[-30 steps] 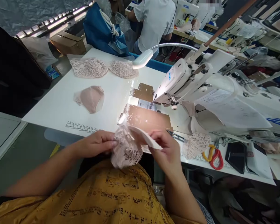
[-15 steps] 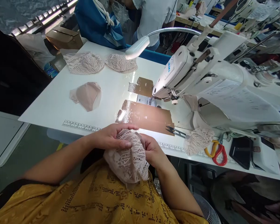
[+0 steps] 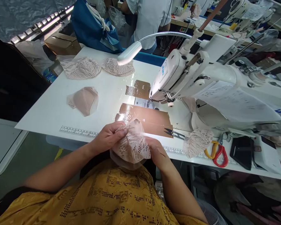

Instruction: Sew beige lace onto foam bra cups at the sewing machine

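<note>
A beige lace bra cup (image 3: 133, 147) is held between my two hands at the table's front edge, with a sheer layer hanging below it. My left hand (image 3: 112, 134) pinches its upper left edge between thumb and fingers. My right hand (image 3: 156, 151) grips the right side, its fingertips partly hidden behind the lace. Just beyond my hands is the sewing machine (image 3: 170, 75), its needle area lit. To the right, thread snips (image 3: 174, 133) lie beside another lace piece (image 3: 199, 142).
A plain beige cup (image 3: 85, 100) and two lace cups (image 3: 81, 67) (image 3: 119, 66) lie on the left of the white table (image 3: 44, 106). Red-and-yellow scissors (image 3: 216, 153) and a black phone (image 3: 242, 152) are at right. Beyond a blue bag (image 3: 96, 28), a person (image 3: 150, 22) works.
Both hands have raised the lace cup slightly toward the machine and turned it, so its upper edge now stands up between them. The view has shifted a little.
</note>
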Action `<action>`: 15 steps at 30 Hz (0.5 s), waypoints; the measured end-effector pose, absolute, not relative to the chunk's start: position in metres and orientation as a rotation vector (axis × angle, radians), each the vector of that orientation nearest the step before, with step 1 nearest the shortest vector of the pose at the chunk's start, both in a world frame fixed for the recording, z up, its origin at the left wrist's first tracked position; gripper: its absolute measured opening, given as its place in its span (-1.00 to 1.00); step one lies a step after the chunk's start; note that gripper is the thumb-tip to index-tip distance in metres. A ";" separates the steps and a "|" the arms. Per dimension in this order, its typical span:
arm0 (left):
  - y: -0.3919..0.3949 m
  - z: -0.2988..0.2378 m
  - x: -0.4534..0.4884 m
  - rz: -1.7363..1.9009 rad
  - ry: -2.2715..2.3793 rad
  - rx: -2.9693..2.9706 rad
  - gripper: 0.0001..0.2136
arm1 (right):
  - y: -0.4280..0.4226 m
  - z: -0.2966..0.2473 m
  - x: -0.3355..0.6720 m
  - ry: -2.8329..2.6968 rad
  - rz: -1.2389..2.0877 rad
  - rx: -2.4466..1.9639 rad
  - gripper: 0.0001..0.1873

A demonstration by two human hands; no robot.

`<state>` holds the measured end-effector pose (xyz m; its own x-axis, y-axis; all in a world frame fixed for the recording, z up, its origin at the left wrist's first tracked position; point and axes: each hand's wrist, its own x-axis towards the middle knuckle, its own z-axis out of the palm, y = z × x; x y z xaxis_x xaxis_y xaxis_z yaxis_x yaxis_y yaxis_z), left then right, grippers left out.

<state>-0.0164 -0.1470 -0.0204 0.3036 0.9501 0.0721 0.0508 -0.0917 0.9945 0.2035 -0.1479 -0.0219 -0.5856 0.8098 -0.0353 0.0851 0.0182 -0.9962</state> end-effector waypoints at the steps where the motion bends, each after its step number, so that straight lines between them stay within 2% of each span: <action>1: -0.147 -0.020 -0.016 1.044 0.995 1.453 -0.64 | -0.147 -0.020 0.206 -1.762 1.681 -0.858 -0.35; 3: -0.148 -0.020 -0.016 1.079 0.994 1.481 -0.64 | -0.147 -0.017 0.210 -1.787 1.712 -0.813 -0.39; 8: -0.151 -0.026 -0.015 0.996 0.939 1.563 -0.63 | -0.147 -0.018 0.207 -1.698 1.566 -1.000 -0.67; 12: -0.151 -0.029 -0.021 0.989 0.936 1.670 -0.82 | -0.143 -0.016 0.203 -1.732 1.557 -0.993 -0.73; 15: -0.144 -0.018 -0.028 0.933 0.882 1.877 -0.53 | -0.140 -0.013 0.203 -1.829 1.535 -0.963 -0.65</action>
